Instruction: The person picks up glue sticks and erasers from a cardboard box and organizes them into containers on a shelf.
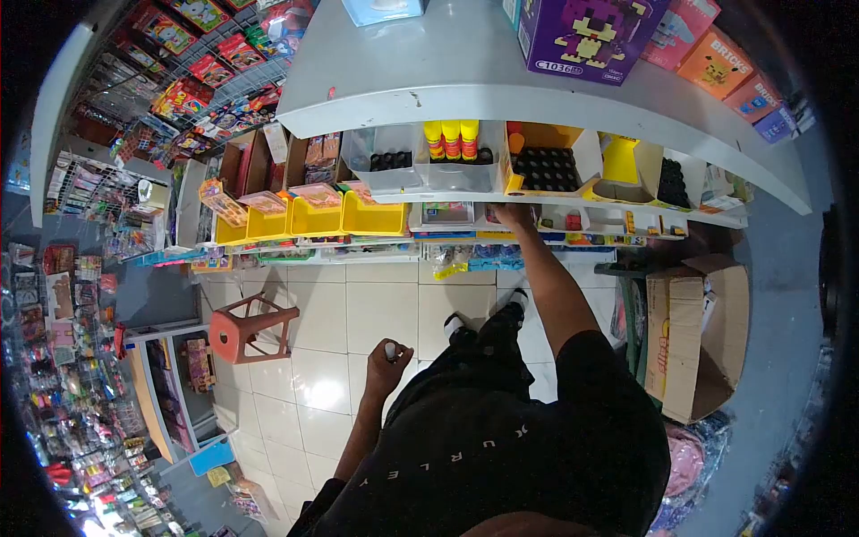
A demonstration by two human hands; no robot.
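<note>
Your left hand [386,365] and right hand [512,217], well apart.
Left: one small pale object [390,351], your fingers curled round it above the floor, elbow bent. Right: arm stretched forward to the lower shelf [729,220]; its grip cannot be told. Bottles [452,141], yellow: three, upright in one clear bin [458,179]. Stool [234,336], red: one. Open cardboard box [680,349]: one.

- Small whitish cylindrical item [390,351]: held upright or nearly so in the curled left hand [388,365], above the tiled floor; only its rounded end shows, the fingers hiding the rest.
- Shallow white tray row [617,225]: lies level on the lower shelf, holding small red and yellow items; the right hand [513,217] covers its near-left part, and whatever the fingers touch is hidden.
</note>
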